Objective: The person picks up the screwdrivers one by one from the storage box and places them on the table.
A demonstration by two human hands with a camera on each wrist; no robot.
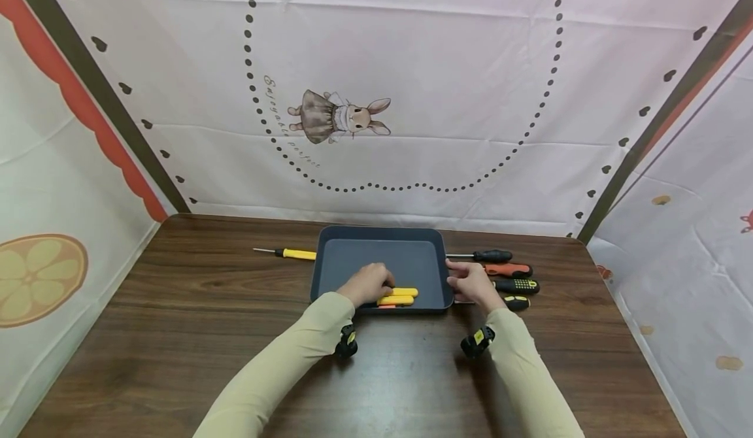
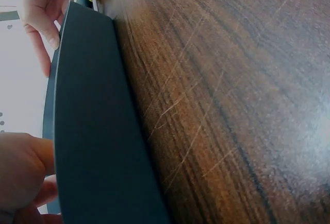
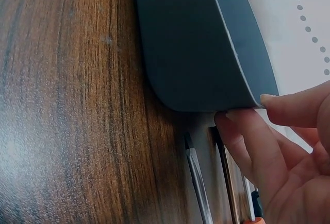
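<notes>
A dark grey rectangular tray (image 1: 379, 230) lies on the table. My left hand (image 1: 368, 285) is inside its front left part, fingers curled down at the upper of two yellow-handled screwdrivers (image 1: 404, 291); the fingertips are hidden. A bit of orange shows beside the yellow handles, by the tray's front wall. In the left wrist view the tray wall (image 2: 98, 110) covers part of this hand. My right hand (image 1: 472, 285) pinches the tray's right rim, thumb (image 3: 294, 108) on the inner side and fingers against the outside, near the front right corner.
Another yellow-handled screwdriver (image 1: 299, 253) lies left of the tray. To the right are a black-handled screwdriver (image 1: 493, 255), an orange-handled one (image 1: 508, 270) and two black-and-yellow ones (image 1: 516, 286), their shafts toward the tray. A white printed cloth (image 1: 447, 98) hangs behind the table (image 1: 223, 307).
</notes>
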